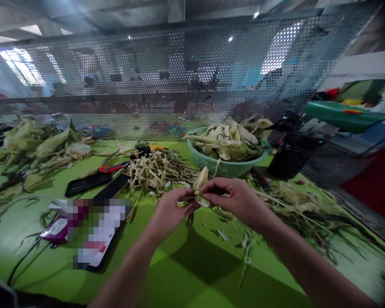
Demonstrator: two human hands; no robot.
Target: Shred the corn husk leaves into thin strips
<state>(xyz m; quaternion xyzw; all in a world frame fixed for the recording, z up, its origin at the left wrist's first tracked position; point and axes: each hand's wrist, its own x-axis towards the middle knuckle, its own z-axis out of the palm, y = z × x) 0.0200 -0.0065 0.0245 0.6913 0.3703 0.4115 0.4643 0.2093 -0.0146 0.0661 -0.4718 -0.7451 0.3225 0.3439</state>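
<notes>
Over green table (186, 273): L hand (170, 211) & R hand (235, 199) pinching corn husk (200, 179); no legible labels.

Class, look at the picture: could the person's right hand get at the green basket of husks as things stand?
Probably yes. The right hand is just in front of the green basket, with only loose husk scraps nearby and nothing blocking the way, but its fingers are pinching a small corn piece together with the left hand.

I was looking at a produce-processing workroom, by every sign: a long green table (186, 273) strewn with corn husks (35, 143), a heap of stripped fibres (158, 171), a teal basket (224, 164) piled with husks, a perforated metal screen (167, 77) behind, and bare concrete ceiling overhead.
</notes>
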